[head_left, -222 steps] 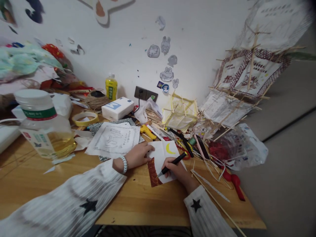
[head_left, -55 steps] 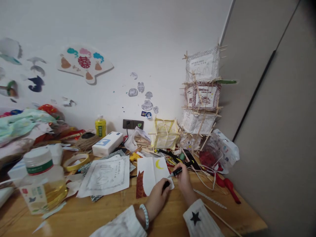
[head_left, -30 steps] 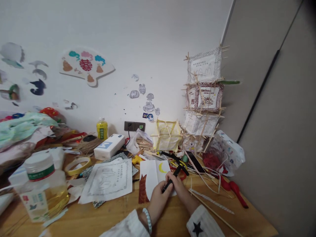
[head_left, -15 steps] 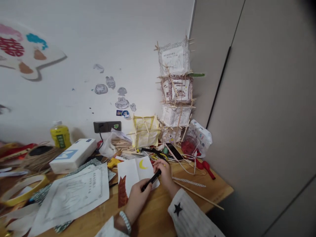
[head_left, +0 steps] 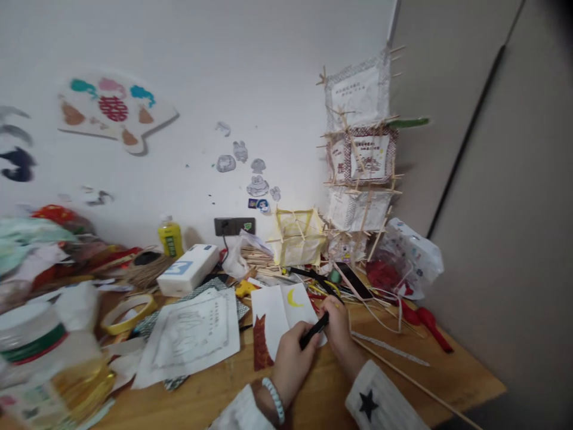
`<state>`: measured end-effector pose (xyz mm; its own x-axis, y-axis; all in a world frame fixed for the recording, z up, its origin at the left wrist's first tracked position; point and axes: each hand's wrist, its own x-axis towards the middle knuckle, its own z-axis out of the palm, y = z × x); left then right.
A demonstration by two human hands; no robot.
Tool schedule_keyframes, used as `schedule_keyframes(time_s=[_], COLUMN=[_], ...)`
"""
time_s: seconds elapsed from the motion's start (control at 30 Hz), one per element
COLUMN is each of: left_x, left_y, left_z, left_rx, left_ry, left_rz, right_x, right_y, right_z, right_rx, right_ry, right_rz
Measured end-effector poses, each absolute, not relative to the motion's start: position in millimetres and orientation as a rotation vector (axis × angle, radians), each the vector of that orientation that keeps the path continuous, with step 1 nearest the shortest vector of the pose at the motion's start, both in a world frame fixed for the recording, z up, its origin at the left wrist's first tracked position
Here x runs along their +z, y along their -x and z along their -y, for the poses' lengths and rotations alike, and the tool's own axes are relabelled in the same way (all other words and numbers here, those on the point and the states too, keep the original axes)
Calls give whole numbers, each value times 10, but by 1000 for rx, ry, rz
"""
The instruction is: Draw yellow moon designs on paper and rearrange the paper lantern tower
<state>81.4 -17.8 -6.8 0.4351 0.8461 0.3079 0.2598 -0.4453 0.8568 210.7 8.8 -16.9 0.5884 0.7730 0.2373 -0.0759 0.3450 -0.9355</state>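
Observation:
A black pen [head_left: 316, 331] is held in both my hands, slanting up to the right. My left hand [head_left: 292, 353], with a beaded bracelet at the wrist, is closed around its lower end. Closed at the upper end is my right hand [head_left: 339, 327]; part of the pen is hidden by its fingers. Just beyond them lies a creased white sheet of paper [head_left: 273, 310] with a yellow crescent moon [head_left: 294, 298] and a dark red tower shape [head_left: 262, 346] on it. The hands overlap the sheet's right edge.
Tiered stick-and-paper lanterns [head_left: 360, 155] stand at the wall beside a yellow lantern frame [head_left: 299, 239]. A phone [head_left: 353, 280] lies near my right hand, a thin stick [head_left: 403, 376] beyond the wrist. Left are a drawn sheet [head_left: 192, 334], a tape roll [head_left: 129, 313] and a jar [head_left: 33, 340].
The camera view has turned left, so everything sits further right and the jar has come into view. Both hands still hold the pen in much the same pose.

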Motion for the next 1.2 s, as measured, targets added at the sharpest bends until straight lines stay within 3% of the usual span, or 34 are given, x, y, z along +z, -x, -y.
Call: schedule_keyframes(time_s=[0.07, 0.2, 0.4, 0.67, 0.8, 0.97, 1.2], left_x=[-80, -89, -27, 120, 309, 411, 283], left_y=[-808, -758, -708, -655, -346, 438, 1010], left_z=[179, 208, 296, 350, 59, -204, -387], left_rx=[984, 936, 567, 519, 509, 347, 383], left_ry=[-1945, -2061, -2530, -2624, -2604, -2453, -2322], left_rz=[-953, -1098, -1233, -1224, -1570, -1941, -2084], right_x=[-128, -123, -262, -210, -251, -251, -157], right_y=[-2179, -2510, -2951, -2855, -2863, -2818, -2494], right_z=[-62, -26, -54, 37, 36, -44, -77], right_rx=[579, 188, -176, -705, -739, -792, -608], right_ry=[1088, 1216, 1400, 1845, 1965, 1653, 1444], right_rz=[794, 661, 417, 858, 931, 1123, 1337])
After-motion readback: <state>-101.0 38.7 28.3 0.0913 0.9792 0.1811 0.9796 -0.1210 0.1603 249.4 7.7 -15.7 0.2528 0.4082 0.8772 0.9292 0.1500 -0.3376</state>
